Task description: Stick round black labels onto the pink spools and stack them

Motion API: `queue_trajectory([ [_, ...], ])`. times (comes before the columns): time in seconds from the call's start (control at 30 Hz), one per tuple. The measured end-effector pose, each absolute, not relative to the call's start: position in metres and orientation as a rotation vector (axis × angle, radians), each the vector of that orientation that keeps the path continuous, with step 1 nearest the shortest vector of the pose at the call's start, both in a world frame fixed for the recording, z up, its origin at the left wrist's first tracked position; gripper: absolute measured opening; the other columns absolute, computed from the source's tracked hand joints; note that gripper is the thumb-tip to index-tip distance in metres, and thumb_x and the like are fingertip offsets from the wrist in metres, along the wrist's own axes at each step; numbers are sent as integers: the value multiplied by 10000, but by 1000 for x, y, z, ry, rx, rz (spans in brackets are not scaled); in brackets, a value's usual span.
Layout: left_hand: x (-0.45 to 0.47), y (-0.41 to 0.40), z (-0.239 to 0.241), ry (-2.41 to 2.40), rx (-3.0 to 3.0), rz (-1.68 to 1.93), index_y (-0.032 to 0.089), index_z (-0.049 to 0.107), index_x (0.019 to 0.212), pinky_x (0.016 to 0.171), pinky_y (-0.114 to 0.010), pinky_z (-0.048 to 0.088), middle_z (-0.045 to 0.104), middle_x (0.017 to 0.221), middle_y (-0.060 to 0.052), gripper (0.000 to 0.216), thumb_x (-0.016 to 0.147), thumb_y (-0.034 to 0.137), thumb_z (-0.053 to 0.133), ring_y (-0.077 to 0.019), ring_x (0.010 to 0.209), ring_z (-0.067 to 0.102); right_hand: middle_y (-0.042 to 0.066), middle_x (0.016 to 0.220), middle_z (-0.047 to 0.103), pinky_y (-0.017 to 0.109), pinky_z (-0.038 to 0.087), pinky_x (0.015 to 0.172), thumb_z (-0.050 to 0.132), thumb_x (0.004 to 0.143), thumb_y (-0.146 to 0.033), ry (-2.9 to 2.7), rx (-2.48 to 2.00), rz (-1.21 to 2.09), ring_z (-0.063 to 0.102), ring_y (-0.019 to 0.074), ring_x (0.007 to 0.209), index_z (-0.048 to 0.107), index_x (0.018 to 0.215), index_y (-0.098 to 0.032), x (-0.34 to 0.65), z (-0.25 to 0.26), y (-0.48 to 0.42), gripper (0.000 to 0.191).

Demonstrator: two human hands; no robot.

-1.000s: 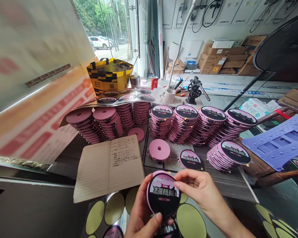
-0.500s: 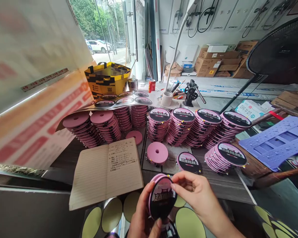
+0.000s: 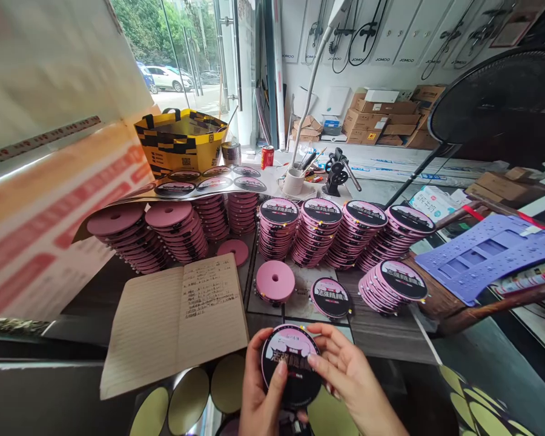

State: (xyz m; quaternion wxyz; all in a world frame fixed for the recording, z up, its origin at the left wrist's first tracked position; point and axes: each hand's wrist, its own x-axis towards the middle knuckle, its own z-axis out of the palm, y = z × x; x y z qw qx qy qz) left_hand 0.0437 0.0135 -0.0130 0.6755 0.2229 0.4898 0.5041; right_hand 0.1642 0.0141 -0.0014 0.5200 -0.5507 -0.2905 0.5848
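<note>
Stacks of plain pink discs (image 3: 168, 219), far fwd-L of L fingers; rear two have tops hidden by sticker sheet (image 3: 218, 183). Notebook (image 3: 177, 330) open, L of L fingers, handwriting too small to read. Yellow-grn ovals (image 3: 188, 396) low, L of L fingers, some cut off at btm edge, some behind hands.

L hand (image 3: 257, 393): thumb pressed on label face, fingers bent round L rim, mostly hidden behind disc. Labelled disc (image 3: 295, 383) held btwn both hands, face tilted to cam, back not visible. Dark item under it, btwn palms, mostly hidden, can't ID. R hand (image 3: 352, 375): thumb on face nr R rim, index at upper-R rim, pinching edge; other fingers curled, partly behind disc, contact unclear.

Loose labelled disc (image 3: 330, 297) flat, just fwd of R fingertips. Short labelled stack (image 3: 393, 287) fwd-R of R fingers, leaning. Purple panel (image 3: 488, 254) well R of R fingers. Fan (image 3: 499, 97) far fwd-R, blends into dark bg, outline hard to make out.
</note>
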Motion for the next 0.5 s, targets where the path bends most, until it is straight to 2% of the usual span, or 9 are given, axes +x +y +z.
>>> queue_trajectory([
  [0.1, 48, 13, -14, 1089, 491, 1124, 287, 472, 1132, 304, -173, 444, 615, 1019, -46, 524, 668, 391, 692, -173, 624, 628, -32, 669, 574, 158, 254, 402, 665, 712, -449, -658, -1316, 1489, 393, 49, 434, 605, 930, -203, 173, 1, 15, 335],
  [0.23, 45, 12, -15, 1066, 466, 1076, 261, 453, 1213, 370, -195, 479, 574, 1125, -99, 557, 712, 405, 648, -197, 715, 625, -3, 772, 612, 150, 252, 384, 696, 688, -421, -720, -1339, 1497, 389, 33, 426, 613, 920, -189, 177, 0, 16, 338],
  [0.3, 43, 11, -14, 1065, 444, 1067, 262, 448, 1236, 421, -214, 504, 550, 1180, -111, 562, 727, 417, 628, -214, 777, 621, 14, 808, 637, 166, 335, 413, 714, 670, -381, -761, -1324, 1461, 483, 66, 482, 613, 905, -191, 174, -4, 15, 318],
  [0.37, 44, 11, -13, 1083, 437, 1056, 264, 467, 1222, 444, -236, 515, 545, 1201, -110, 541, 733, 448, 605, -235, 820, 617, 23, 834, 656, 210, 448, 537, 732, 637, -317, -783, -1301, 1391, 590, 130, 629, 605, 896, -199, 169, -10, 14, 311],
  [0.43, 46, 13, -13, 1142, 489, 1090, 248, 518, 1160, 501, -265, 532, 592, 1133, -97, 509, 707, 453, 627, -247, 847, 615, 32, 850, 666, 259, 488, 646, 743, 588, -269, -792, -1331, 1301, 627, 186, 759, 583, 899, -205, 161, -14, 11, 356],
  [0.5, 51, 15, -14, 1225, 604, 1197, 222, 565, 1069, 639, -289, 539, 648, 1007, -68, 498, 626, 397, 712, -238, 869, 612, 37, 842, 671, 276, 497, 625, 725, 573, -259, -818, -1422, 1198, 634, 208, 759, 555, 913, -212, 151, -16, 8, 383],
])
